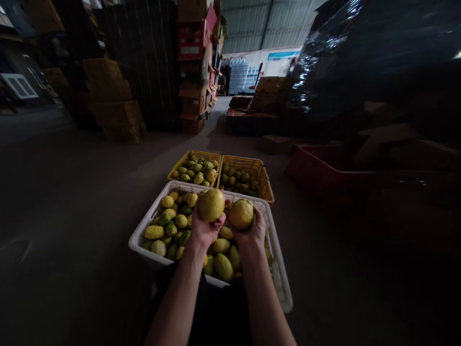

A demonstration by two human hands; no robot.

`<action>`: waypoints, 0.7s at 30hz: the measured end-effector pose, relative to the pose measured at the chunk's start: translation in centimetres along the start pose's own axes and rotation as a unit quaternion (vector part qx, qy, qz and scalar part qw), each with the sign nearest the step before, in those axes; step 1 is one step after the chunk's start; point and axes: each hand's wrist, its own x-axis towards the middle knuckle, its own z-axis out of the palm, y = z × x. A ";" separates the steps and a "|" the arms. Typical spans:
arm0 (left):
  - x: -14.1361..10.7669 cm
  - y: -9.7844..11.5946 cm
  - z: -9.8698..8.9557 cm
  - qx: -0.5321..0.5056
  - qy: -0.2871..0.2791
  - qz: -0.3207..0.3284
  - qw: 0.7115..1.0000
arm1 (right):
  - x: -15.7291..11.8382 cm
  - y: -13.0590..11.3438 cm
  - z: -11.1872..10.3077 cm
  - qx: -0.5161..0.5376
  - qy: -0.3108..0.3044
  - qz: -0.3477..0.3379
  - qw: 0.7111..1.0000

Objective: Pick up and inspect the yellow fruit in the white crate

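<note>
My left hand [202,233] is closed around a large, smooth, yellow-green fruit [212,205], whose exact kind I cannot tell. Beside it, my right hand [255,232] grips a rounder, bumpier yellow-green fruit [241,214]. Both fruits are held up close together above a white plastic crate [279,250]. Many yellow and green fruits [224,267] lie loose inside that crate, some round and others longer. My forearms cover part of the crate's contents and its near side.
Behind the white crate stand two yellow crates, the left one [174,167] and the right one [268,186], both holding fruit. A red bin [313,166] sits to the right. Stacked cartons [190,103] and brown boxes [115,113] rise farther back in the dim warehouse.
</note>
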 end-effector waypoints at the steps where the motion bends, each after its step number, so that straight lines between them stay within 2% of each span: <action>1: 0.0 0.0 0.1 -0.001 0.001 0.005 1.000 | 0.2 0.0 -0.1 0.000 -0.002 -0.005 1.000; 10: 0.0 -0.1 0.3 -0.008 0.050 0.027 0.998 | -0.5 -0.4 0.3 0.024 0.007 -0.013 1.000; 16: 0.1 -0.1 0.0 -0.046 0.038 -0.008 0.998 | -0.2 -0.3 0.2 0.007 -0.042 0.011 0.999; 21: 0.6 -0.1 -0.2 -0.055 0.033 -0.006 0.998 | 0.2 0.0 -0.1 0.025 -0.086 -0.012 0.996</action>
